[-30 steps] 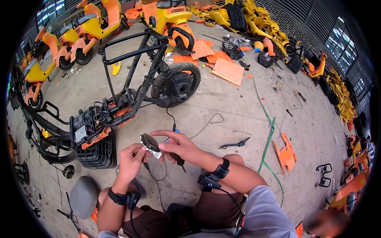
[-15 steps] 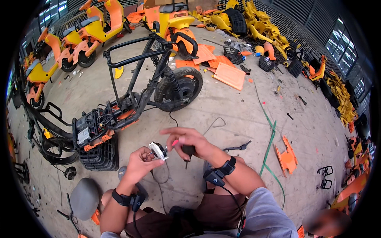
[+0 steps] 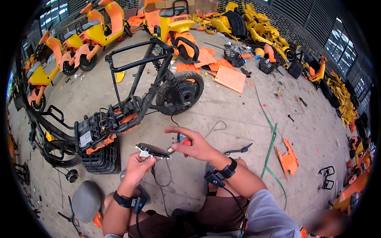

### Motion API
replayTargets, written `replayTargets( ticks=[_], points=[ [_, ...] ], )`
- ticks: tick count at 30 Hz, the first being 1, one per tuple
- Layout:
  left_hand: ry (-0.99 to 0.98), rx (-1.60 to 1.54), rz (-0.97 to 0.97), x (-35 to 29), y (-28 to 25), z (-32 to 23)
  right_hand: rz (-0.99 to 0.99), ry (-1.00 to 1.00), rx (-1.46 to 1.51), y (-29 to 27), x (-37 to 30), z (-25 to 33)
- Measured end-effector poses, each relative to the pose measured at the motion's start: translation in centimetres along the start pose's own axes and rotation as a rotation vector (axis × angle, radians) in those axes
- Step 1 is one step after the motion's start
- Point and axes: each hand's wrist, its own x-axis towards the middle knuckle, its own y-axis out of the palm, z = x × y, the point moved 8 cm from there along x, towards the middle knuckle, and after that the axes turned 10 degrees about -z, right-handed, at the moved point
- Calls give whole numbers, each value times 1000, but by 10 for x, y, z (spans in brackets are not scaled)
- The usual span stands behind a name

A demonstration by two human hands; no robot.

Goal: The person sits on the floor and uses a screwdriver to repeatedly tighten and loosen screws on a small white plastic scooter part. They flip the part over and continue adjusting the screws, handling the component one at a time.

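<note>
My left hand (image 3: 136, 168) pinches the near edge of a flat black-and-white part (image 3: 152, 151), which looks like a lamp or display unit; a thin dark cable hangs beneath it. Close to the part's right end is my right hand (image 3: 195, 147), its fingers curled round a screwdriver (image 3: 187, 142) with a red-and-dark handle, while the index finger points out to the left. The screwdriver's tip is hard to make out against the part. Beyond my hands stands a stripped black scooter frame (image 3: 135, 99) with its rear wheel (image 3: 180, 92) and wiring exposed.
A black basket (image 3: 101, 156) sits under the frame. A grey seat (image 3: 87, 201) lies at my left, an orange panel (image 3: 288, 158) and green strap (image 3: 272, 144) at right. Orange-yellow scooters (image 3: 103, 29) stand far left; yellow panels (image 3: 258, 23) are piled at the back.
The part has turned from steeply tilted to nearly flat, its dark face now upward. My right hand has turned the screwdriver; its shaft no longer hangs down below the fingers.
</note>
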Motion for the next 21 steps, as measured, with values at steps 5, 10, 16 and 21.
replayTargets(
  ticks=[5,10,16,21],
  points=[
    [31,-16,195,-2,14,2,223,-284,-237,21,-12,-1],
    [-38,6,178,-14,10,3,379,-19,-186,48,-20,-8],
    [-132,-145,263,-7,23,3,198,338,169,37,-19,-37],
    [-27,-73,355,4,28,6,100,207,177,33,-17,-41]
  ],
)
